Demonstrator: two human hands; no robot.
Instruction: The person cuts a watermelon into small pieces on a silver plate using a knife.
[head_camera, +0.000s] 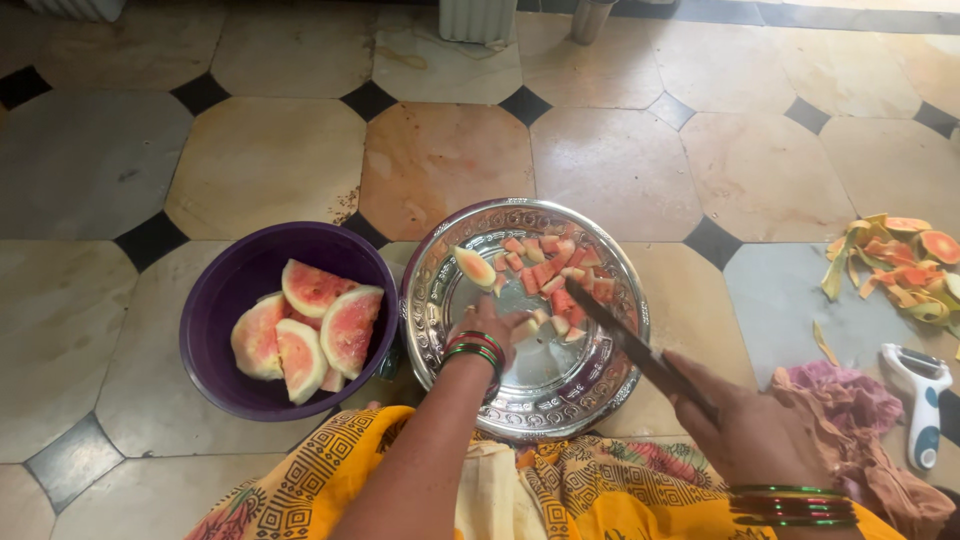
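Head view: a pale fruit piece (528, 327) lies on the embossed steel plate (450, 300) under the left hand (487, 335), whose fingers curl down on it, while the right hand (745, 425) is clenched round the handle of a dark knife (625, 335), blade reaching over the plate toward the cut cubes (555, 272). Just left of the plate a purple bowl (215, 320) holds peeled wedges (310, 335); well to the right lie peelings (900, 265), a white peeler (922, 400) and a pink cloth (845, 400) on the tiled floor (270, 160)

Peeler (921, 398), fruit peels (895, 265), pink cloth (845, 395)
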